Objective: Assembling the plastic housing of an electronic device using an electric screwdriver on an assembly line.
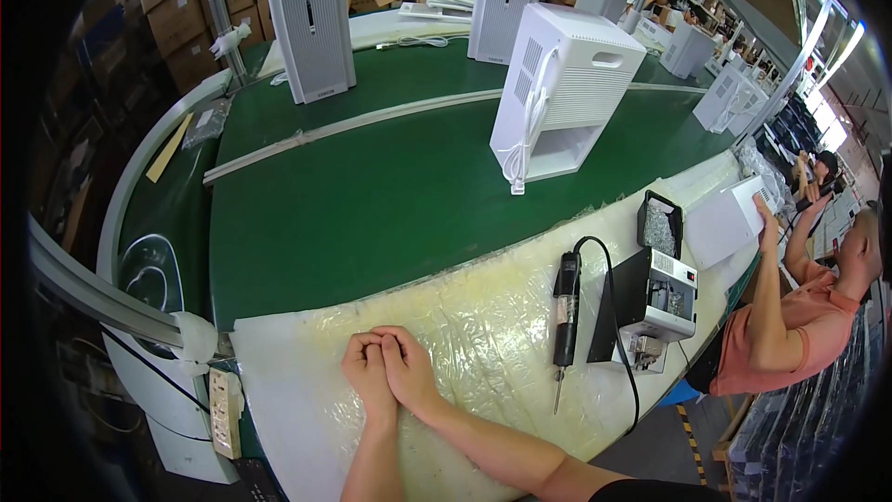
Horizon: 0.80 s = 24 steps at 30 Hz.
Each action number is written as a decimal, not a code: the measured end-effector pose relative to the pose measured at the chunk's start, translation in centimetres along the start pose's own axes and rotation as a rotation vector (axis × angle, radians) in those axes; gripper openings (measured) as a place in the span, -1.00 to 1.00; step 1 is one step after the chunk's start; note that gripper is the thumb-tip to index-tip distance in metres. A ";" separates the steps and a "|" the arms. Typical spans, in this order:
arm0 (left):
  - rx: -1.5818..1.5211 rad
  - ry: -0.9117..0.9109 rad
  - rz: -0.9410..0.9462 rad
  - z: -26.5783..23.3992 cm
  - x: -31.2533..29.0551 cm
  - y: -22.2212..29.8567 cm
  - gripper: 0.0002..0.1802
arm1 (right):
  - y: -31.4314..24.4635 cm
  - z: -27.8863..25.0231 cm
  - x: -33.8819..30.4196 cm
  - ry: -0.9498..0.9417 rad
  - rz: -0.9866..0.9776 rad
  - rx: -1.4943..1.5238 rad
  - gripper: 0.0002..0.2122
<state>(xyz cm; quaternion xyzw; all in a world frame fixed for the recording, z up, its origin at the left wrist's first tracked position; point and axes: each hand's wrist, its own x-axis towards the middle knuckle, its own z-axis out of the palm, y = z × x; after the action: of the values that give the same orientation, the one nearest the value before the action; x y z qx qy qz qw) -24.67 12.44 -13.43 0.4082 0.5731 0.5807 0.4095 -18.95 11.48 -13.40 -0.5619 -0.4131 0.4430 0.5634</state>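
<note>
My left hand (pixel 366 374) and my right hand (pixel 410 370) rest side by side on the plastic-covered bench edge (pixel 483 344), touching each other. Both have their fingers curled in, and nothing shows in either. To the right of them lies a black electric screwdriver (pixel 565 311), its bit toward me and its cord looping rightward. Beyond it stands a screw feeder (pixel 671 296) with a black side and a silver front. A black tray (pixel 641 216) of small screws sits behind the feeder.
A white appliance (pixel 567 93) with a bundled cord stands on the green conveyor (pixel 353 214); more units (pixel 311 37) stand farther back. At right, a co-worker in an orange shirt (pixel 780 335) handles a white panel (pixel 725 228). A power strip (pixel 224 414) hangs at lower left.
</note>
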 end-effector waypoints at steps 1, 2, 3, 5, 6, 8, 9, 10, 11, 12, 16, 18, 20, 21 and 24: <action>0.005 -0.001 0.002 0.0 0.0 0.0 -0.86 | 0.0 0.0 0.0 0.000 0.001 0.000 -0.78; 0.005 0.000 0.001 0.0 0.0 -0.1 -0.86 | -0.1 0.0 0.0 0.001 0.004 -0.002 -0.78; 0.002 -0.001 0.005 -0.1 0.1 -0.2 -0.86 | -0.1 0.0 0.0 0.002 0.008 -0.004 -0.78; -0.001 0.000 0.009 -0.1 0.1 -0.2 -0.86 | 0.2 0.0 0.1 0.005 0.002 -0.006 -0.79; -0.006 -0.003 0.005 0.0 0.0 -0.2 -0.86 | 0.2 0.0 0.1 0.009 -0.006 -0.009 -0.80; -0.010 -0.003 0.003 -0.1 0.0 -0.2 -0.86 | -0.1 0.0 0.0 0.007 -0.002 -0.012 -0.79; -0.014 -0.001 0.003 -0.1 0.0 -0.4 -0.86 | -0.3 0.0 -0.1 0.006 0.002 -0.015 -0.79; -0.017 0.001 -0.001 -0.1 0.1 -0.5 -0.87 | -0.1 0.0 0.0 0.005 0.005 -0.016 -0.79; -0.016 0.003 -0.004 -0.1 0.1 -0.6 -0.87 | 0.0 0.0 0.0 0.005 0.012 -0.016 -0.79; -0.007 -0.001 -0.013 -0.1 0.2 -0.6 -0.87 | 0.2 0.1 0.1 0.004 0.020 -0.016 -0.79; 0.032 0.006 -0.010 -0.4 -0.1 0.0 -0.87 | 0.3 0.2 -0.1 -0.011 0.010 0.008 -0.80; 0.047 0.021 0.003 -0.3 -0.3 0.1 -0.88 | 0.6 0.3 -0.2 0.013 0.007 0.004 -0.81; 0.045 0.005 0.006 -0.2 -0.2 0.1 -0.88 | 0.3 0.1 -0.1 0.009 0.006 0.016 -0.81; 0.053 0.021 0.010 -0.2 -0.2 0.3 -0.88 | 0.3 0.0 0.0 0.019 0.004 0.022 -0.81; 0.053 0.012 -0.003 -0.1 -0.2 0.7 -0.88 | 0.7 0.0 0.1 0.003 0.012 0.021 -0.81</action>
<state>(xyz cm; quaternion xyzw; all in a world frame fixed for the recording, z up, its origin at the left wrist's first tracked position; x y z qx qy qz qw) -24.67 12.22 -12.77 0.4147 0.5913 0.5672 0.3957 -18.99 11.53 -14.10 -0.5591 -0.4042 0.4498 0.5672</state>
